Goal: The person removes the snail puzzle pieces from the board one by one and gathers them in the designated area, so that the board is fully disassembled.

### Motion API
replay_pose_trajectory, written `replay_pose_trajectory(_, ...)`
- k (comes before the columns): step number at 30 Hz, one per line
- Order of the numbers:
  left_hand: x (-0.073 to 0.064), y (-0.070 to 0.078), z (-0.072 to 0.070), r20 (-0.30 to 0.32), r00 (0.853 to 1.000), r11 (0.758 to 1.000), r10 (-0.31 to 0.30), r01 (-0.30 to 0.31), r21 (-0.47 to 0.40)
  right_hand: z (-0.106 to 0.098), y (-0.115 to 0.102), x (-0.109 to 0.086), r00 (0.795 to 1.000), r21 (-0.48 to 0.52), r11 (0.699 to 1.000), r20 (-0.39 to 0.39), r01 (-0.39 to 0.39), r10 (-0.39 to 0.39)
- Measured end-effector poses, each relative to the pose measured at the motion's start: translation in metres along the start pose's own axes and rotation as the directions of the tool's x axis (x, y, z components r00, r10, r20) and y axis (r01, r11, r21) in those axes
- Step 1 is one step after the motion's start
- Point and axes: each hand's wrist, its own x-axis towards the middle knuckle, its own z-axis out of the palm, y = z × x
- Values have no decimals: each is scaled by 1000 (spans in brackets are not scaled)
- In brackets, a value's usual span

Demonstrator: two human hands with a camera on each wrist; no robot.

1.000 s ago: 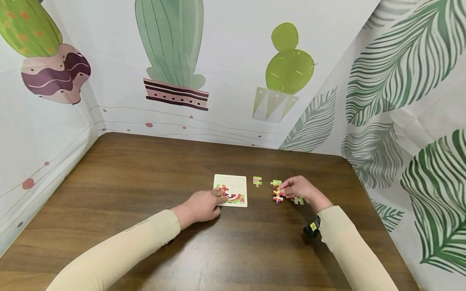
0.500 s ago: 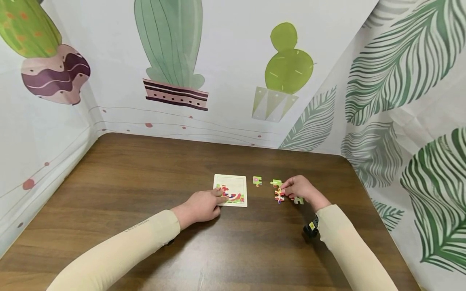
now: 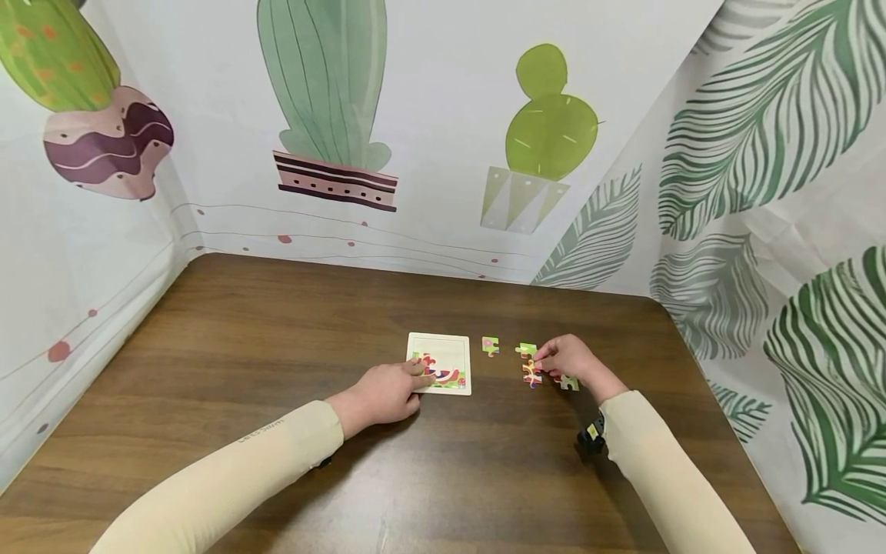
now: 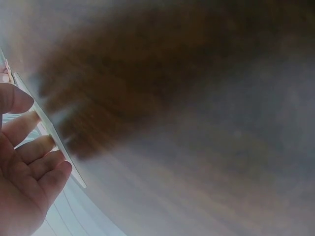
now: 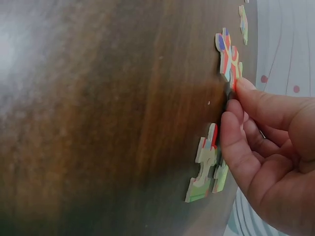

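Note:
My left hand [image 3: 388, 392] rests on the lower left of a square cream puzzle board [image 3: 439, 346], its fingertips over part of the picture. Red, white and green fitted pieces fill the board's lower part. In the left wrist view, the fingers of the left hand [image 4: 29, 162] lie at the board's edge. To the right, my right hand [image 3: 567, 360] pinches the edge of a red and yellow puzzle piece [image 3: 531, 374] on the table. The right wrist view has the right thumb [image 5: 251, 96] on that piece's edge, the other fingers curled beneath.
A green piece with a pink flower [image 3: 490, 344] lies right of the board. Another green piece [image 3: 526, 350] sits just behind the pinched one. More loose pieces [image 3: 568, 382] lie beside the right hand, partly covered by it. Printed cloth walls [image 3: 443, 154] border the brown table [image 3: 311, 308].
The red and yellow piece has shifted slightly to the right with the right fingers at it. My left hand has stayed in place on the board.

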Motion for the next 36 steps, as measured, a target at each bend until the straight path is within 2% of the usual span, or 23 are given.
replay_pose_trajectory(9, 1, 0, 0, 25, 999, 999, -34, 35, -35, 3, 2, 0, 998, -25, 998, -41, 52, -53)
replay_pose_trajectory(22, 1, -1, 0, 3, 1000, 1000, 6, -6, 10, 6, 4, -3, 994, -50, 994, -51, 99, -102)
replay_pose_trajectory(36, -1, -1, 0, -28, 1000, 1000, 8, -8, 11, 6, 6, -2, 990, -67, 989, -47, 132, -135)
